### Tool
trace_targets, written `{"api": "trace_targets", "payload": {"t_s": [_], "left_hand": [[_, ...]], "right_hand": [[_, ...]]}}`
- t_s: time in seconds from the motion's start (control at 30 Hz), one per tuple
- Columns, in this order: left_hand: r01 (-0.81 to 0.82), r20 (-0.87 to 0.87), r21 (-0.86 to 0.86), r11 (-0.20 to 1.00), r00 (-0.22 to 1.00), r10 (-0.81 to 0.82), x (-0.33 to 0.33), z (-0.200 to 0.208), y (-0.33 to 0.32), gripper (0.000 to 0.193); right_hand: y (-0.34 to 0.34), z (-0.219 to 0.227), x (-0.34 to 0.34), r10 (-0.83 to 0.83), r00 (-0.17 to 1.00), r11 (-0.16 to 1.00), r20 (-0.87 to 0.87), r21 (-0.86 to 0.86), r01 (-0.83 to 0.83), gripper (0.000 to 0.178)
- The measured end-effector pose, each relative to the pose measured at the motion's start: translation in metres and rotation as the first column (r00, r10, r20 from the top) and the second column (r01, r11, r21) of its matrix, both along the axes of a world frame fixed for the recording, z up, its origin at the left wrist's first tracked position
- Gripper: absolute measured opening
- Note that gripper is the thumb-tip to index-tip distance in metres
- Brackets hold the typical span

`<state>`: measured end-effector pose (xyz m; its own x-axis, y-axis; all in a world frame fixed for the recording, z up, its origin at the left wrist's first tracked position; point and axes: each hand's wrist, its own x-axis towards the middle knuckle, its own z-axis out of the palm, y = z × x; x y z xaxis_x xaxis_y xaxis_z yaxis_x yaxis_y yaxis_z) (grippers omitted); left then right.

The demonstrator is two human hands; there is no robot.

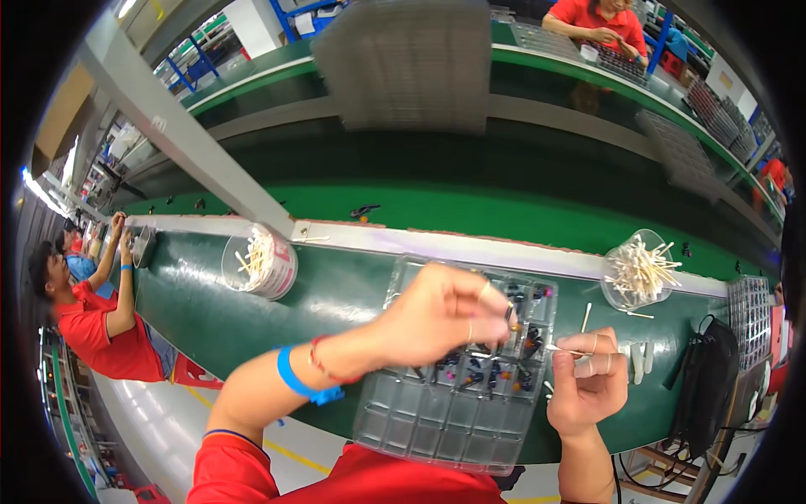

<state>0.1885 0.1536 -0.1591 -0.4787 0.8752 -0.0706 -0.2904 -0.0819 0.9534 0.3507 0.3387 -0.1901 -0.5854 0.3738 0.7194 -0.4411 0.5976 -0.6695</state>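
Observation:
In front of me lies a clear plastic compartment tray (420, 424). Its upper compartments hold several small dark parts (478, 375) with orange, blue and pink bits; its lower compartments look bare. Over the tray's upper part is my left hand (445, 312), its fingers pinched together. Something small and dark shows at the fingertips, too blurred to name. To the right of the tray, my right hand (592, 382) pinches a cotton swab (554, 348), its tip pointing left toward the tray. Pale finger covers show on fingers of both hands.
A tub of swabs (273, 265) stands left, a fuller one (642, 273) right. Loose swabs (586, 317) and pale finger covers (642, 359) lie near my right hand. A black bag (705, 382) sits farther right. Beyond a white rail (470, 247) runs a green conveyor (504, 210); co-workers sit nearby.

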Motion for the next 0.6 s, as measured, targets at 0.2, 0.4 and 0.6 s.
{"api": "trace_targets", "payload": {"t_s": [0.2, 0.4, 0.6], "left_hand": [[-0.045, 0.337, 0.102, 0.994, 0.941, 0.007, 0.050, -0.022, -0.039, 0.020], [-0.092, 0.420, 0.112, 0.990, 0.907, 0.036, 0.065, -0.037, -0.041, 0.028], [-0.096, 0.470, 0.114, 0.989, 0.882, 0.031, 0.070, -0.041, -0.047, 0.030]], "right_hand": [[-0.030, 0.012, -0.003, 0.104, 0.992, 0.953, 0.070, 0.278, -0.119, 0.043], [-0.037, 0.011, -0.005, 0.116, 0.989, 0.932, 0.087, 0.335, -0.139, 0.046], [-0.037, 0.012, 0.001, 0.121, 0.986, 0.900, 0.112, 0.408, -0.157, 0.046]]}}
